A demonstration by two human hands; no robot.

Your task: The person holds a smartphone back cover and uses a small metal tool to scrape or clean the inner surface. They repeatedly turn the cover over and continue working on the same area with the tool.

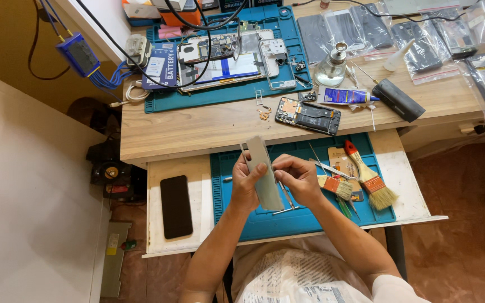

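— What do we have in our hands?

— A flat grey panel [264,173], long and narrow, plain and matte, tilted upright above the blue mat [310,219] on the pull-out shelf. Our left hand [244,182] has its fingers curled around the panel's left edge.

— And the right?

— Our right hand [298,178] pinches the panel's right edge, fingers closed on it. Just right of the panel lie two brushes [366,179]; a black phone [175,206] lies left of the mat.

Head camera, looking steeply down, workbench [209,126] close.
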